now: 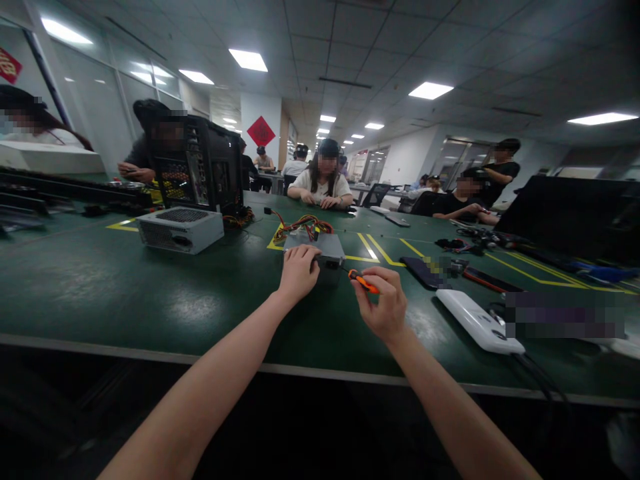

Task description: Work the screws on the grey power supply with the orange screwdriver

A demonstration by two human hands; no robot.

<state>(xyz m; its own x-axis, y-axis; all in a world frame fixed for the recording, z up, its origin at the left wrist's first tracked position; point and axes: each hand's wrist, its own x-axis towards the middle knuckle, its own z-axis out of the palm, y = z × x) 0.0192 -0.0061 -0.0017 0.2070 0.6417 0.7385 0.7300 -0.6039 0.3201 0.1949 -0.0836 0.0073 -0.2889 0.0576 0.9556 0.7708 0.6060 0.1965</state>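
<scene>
In front of me a grey metal computer power supply (329,248) sits on the green tabletop, its socket side facing me. A bundle of red, yellow and black cables (305,227) spreads out behind it. My left hand (299,270) is closed over its left front edge, with the fingers on the top and the thumb at the front. My right hand (384,300) is closed around a screwdriver (364,281) with an orange and black handle. Its thin shaft points left to the right front edge of the power supply; whether the tip touches a screw is too small to tell.
A second power supply (183,230) and an open black computer case (200,163) stand to the left. On the right lie a dark phone (421,272), a white device (477,320) with cables and a black monitor (575,217). A person (323,177) sits opposite.
</scene>
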